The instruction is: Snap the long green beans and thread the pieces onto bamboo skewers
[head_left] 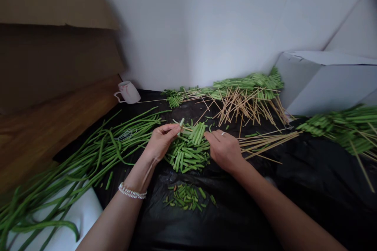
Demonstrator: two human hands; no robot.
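Note:
Between the thumb and fingers of my left hand point(161, 139) is a short cut piece of green bean point(182, 122), at the tip of a thin wooden skewer. My right hand point(225, 149) is closed around the skewer on the other side. Several bean pieces point(198, 133) sit side by side on that skewer, between my two hands. Below them lies a pile of cut bean pieces point(188, 155). Bare wooden skewers point(265, 143) lie to the right of my right hand, and long uncut beans point(108, 147) spread out on my left.
Filled bean skewers point(250, 84) are heaped along the wall, with another stack point(338, 125) at the right. A white mug point(129, 93) stands back left. Small bean trimmings point(187, 197) lie on the black plastic sheet point(235, 219). Cardboard point(55, 55) and a white box point(330, 80) flank the area.

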